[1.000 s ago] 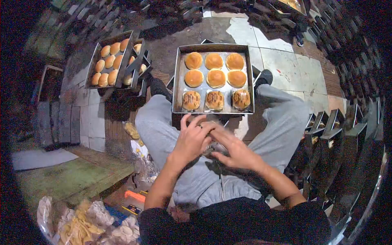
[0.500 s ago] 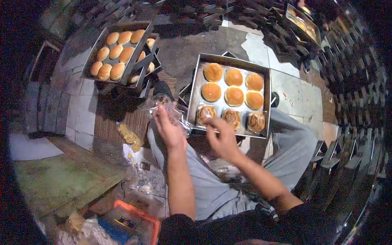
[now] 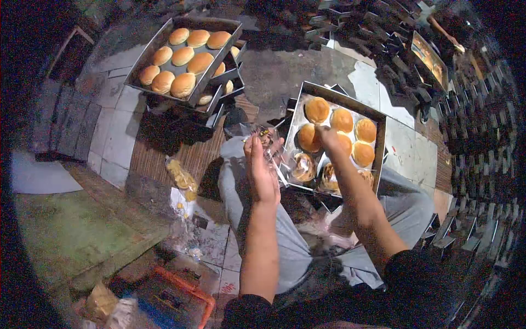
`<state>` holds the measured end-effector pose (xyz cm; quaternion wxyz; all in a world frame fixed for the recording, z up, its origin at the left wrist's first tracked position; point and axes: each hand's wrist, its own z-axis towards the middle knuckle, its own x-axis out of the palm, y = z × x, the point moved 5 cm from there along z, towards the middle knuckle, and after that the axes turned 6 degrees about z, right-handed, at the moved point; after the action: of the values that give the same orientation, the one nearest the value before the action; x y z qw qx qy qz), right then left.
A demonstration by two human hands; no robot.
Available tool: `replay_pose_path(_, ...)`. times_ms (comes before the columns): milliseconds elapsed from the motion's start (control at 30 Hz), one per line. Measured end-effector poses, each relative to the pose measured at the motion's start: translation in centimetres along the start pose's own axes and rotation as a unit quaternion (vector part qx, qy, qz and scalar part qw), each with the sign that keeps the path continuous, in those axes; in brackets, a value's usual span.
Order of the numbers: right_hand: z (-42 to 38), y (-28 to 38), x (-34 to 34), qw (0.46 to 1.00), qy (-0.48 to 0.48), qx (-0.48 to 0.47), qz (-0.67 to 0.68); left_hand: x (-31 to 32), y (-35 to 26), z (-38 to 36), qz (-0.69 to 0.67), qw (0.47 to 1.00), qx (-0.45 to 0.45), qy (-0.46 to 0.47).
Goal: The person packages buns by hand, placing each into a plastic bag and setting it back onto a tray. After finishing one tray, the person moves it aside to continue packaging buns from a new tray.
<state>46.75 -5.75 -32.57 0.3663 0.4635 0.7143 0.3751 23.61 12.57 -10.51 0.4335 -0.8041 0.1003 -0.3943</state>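
Note:
My left hand [image 3: 264,172] is closed around crinkled clear plastic bags [image 3: 269,143], palm turned up, left of a metal baking tray [image 3: 381,151]. Over that tray, my right hand [image 3: 332,143] points down, its fingertips against the right side of a round golden bun [image 3: 308,137] in the middle row. Those fingers are mostly hidden, so their grip cannot be made out. In the near row lie buns in clear wrap with a brown swirled top, one of them a wrapped bun [image 3: 302,167] at the left. My right forearm partly covers the others.
Another tray of plain buns [image 3: 183,56] stands stacked on more trays at the far left. A bag of yellowish pieces [image 3: 182,178] lies on the floor beside my leg. An orange-rimmed crate [image 3: 205,301] sits at lower left. Another person's arm [image 3: 446,35] reaches by a tray [image 3: 430,60].
My right hand has moved from a wrapped bun in the near row to a plain bun in the middle row. My left hand still holds the bags. The whole view has shifted.

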Motion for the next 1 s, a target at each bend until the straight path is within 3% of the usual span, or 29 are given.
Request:
replay_pose_path(33, -2.7, 0.8, -0.5, 0.997, -0.036, -0.055, -0.038, -0.1, 0.5, 0.2, 0.0, 1.0, 0.004, 0.004)
replay_pose_path(133, -10.7, 2.2, -3.9, 0.987, 0.036, -0.041, 0.152, -0.9, 2.2, 0.0, -0.025, 0.999, -0.008, 0.028)
replay_pose_path(233, -20.6, 4.2, -7.2, 0.926, 0.076, -0.043, 0.367, -1.1, 2.8, -1.2, -0.03, 0.999, -0.036, 0.025)
replay_pose_path(267, -23.2, 3.2, -9.2, 0.926, 0.209, -0.028, 0.314, -1.3, 3.4, -1.3, -0.043, 0.998, -0.037, 0.036)
replay_pose_path(300, -29.6, 9.3, -6.9, 0.915, 0.183, 0.0, 0.359, -1.2, 3.7, -1.5, -0.037, 0.998, -0.036, 0.039)
replay_pose_path(367, -31.3, 6.4, -7.9, 0.948, 0.283, -0.002, 0.143, -0.7, 4.5, -2.3, -0.037, 0.995, -0.061, 0.07)
replay_pose_path(433, -36.2, 10.0, -7.5, 0.908, 0.323, 0.05, 0.262, 0.7, 4.6, -3.5, -0.036, 0.992, -0.073, 0.099)
replay_pose_path(467, -36.3, 9.9, -7.9, 0.935, 0.259, -0.025, 0.241, 2.0, 4.1, -5.2, -0.046, 0.991, -0.09, 0.086)
replay_pose_path(500, -37.0, 10.9, -7.7, 0.934, 0.259, -0.027, 0.246, 2.6, 4.1, -6.6, -0.057, 0.99, -0.108, 0.07)
replay_pose_path(533, -37.8, 13.3, -8.2, 0.955, 0.208, -0.178, 0.116, 2.4, 4.9, -6.4, -0.091, 0.98, -0.117, 0.13)
replay_pose_path(567, -39.0, 15.2, -8.4, 0.935, 0.145, -0.322, -0.019, 3.1, 5.1, -7.3, -0.087, 0.981, -0.116, 0.131)
replay_pose_path(600, -39.4, 14.3, -7.7, 0.917, 0.164, -0.362, -0.041, 3.9, 5.4, -8.2, -0.056, 0.984, -0.108, 0.133)
replay_pose_path(633, -40.8, 14.1, -7.5, 0.86, 0.146, -0.482, -0.09, 4.6, 5.4, -8.9, -0.024, 0.985, -0.101, 0.135)
replay_pose_path(667, -41.4, 13.0, -7.3, 0.84, 0.176, -0.496, -0.132, 4.5, 6.1, -9.1, -0.086, 0.952, -0.145, 0.256)
replay_pose_path(700, -41.6, 12.1, -7.2, 0.817, 0.205, -0.509, -0.175, 6.5, 5.1, -11.5, -0.104, 0.968, -0.123, 0.19)
replay_pose_path(767, -41.5, 11.8, -7.7, 0.821, 0.181, -0.514, -0.168, 6.6, 6.8, -13.3, -0.027, 0.995, -0.029, 0.095)
replay_pose_path(800, -40.8, 12.4, -8.1, 0.854, 0.134, -0.477, -0.155, 6.7, 9.2, -13.9, 0.019, 0.996, 0.001, 0.087)
replay_pose_path(833, -40.0, 12.9, -8.6, 0.882, 0.087, -0.441, -0.142, 8.5, 10.7, -15.4, -0.034, 0.996, -0.006, 0.083)
replay_pose_path(900, -40.1, 12.8, -9.4, 0.882, 0.046, -0.445, -0.152, 8.7, 11.6, -16.1, -0.024, 0.985, -0.079, 0.15)
replay_pose_path(967, -41.0, 12.7, -9.9, 0.897, 0.154, -0.401, -0.099, 9.0, 9.9, -15.2, -0.085, 0.954, -0.074, 0.279)
replay_pose_path(1000, -41.8, 13.2, -10.4, 0.906, 0.096, -0.399, -0.103, 8.7, 10.0, -14.8, -0.058, 0.97, -0.068, 0.228)
